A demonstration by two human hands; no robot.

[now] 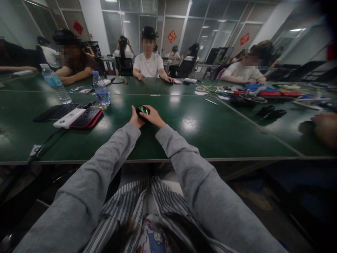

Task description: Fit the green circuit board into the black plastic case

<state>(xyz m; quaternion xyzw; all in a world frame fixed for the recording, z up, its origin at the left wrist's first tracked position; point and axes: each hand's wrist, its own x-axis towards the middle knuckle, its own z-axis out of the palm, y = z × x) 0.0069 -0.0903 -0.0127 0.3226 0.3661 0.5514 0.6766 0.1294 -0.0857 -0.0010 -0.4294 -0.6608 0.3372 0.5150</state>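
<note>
Between my two hands is a small dark rounded object (143, 109) with a shiny face that reflects green; its exact kind is not clear. My left hand (136, 118) wraps its left side and underside, thumb up along the edge. From the right, my right hand (154, 117) grips it with fingers over the top and the thumb across its face. Both hands are closed on it over the green table (168, 140), close in front of me. The palms hide its lower part.
Left of my hands are a white power bank (69, 118) with a cable, a red-cased phone (86, 117) and two water bottles (101, 89) (56, 84). A cluttered pile (260, 92) lies to the right. A person (148, 63) sits opposite; another's hand (326, 130) is at right.
</note>
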